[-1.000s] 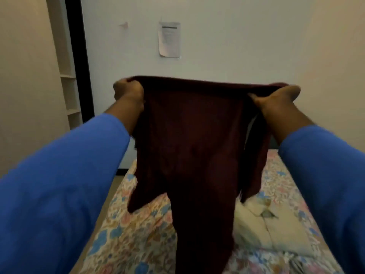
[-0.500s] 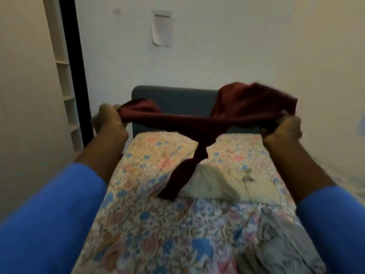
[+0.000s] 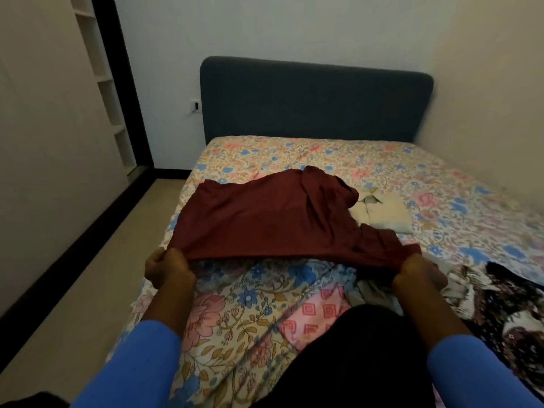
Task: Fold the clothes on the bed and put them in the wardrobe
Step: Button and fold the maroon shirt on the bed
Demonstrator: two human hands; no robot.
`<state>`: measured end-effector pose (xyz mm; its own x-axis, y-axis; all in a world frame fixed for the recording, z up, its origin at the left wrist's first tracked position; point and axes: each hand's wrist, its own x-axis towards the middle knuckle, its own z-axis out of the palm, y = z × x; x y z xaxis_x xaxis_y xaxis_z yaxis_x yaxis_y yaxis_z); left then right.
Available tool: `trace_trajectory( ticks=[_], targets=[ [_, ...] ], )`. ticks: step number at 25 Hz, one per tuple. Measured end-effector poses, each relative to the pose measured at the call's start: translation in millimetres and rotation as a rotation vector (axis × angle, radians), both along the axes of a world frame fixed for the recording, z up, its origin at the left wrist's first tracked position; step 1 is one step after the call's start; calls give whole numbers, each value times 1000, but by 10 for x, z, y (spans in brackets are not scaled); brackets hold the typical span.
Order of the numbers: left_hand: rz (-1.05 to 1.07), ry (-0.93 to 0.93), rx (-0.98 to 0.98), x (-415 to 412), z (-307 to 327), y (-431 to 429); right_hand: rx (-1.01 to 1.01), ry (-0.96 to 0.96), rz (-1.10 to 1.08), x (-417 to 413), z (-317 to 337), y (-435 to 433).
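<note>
Over the bed [image 3: 294,151], holding the maroon garment [image 3: 265,219] by its near edge, left hand [image 3: 167,269] clenched on one corner, right hand [image 3: 418,275] on the other, length running straight away toward the headboard [image 3: 315,98].

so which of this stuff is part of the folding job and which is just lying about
Job: maroon garment, gripped by left hand and right hand; folded cream shirt; patterned clothes pile; bed.
Just there: headboard; wall socket.
</note>
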<state>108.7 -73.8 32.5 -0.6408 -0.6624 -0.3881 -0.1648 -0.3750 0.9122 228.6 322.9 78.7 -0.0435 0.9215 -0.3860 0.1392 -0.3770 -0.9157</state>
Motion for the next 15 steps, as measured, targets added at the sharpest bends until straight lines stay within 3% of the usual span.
trace_trajectory(
  ticks=[2,7,12,15],
  targets=[
    [145,-60,-34,56,-32,36,-19,-10,-51,41,-8,43],
    [112,-97,-109,304,-160,68,139,-184,-39,212,54,-27],
    [224,90,-93,-3,125,134,319,116,-105,-175,472,83],
    [201,165,37,-549,366,120,410,201,44,-774,854,163]
  ],
)
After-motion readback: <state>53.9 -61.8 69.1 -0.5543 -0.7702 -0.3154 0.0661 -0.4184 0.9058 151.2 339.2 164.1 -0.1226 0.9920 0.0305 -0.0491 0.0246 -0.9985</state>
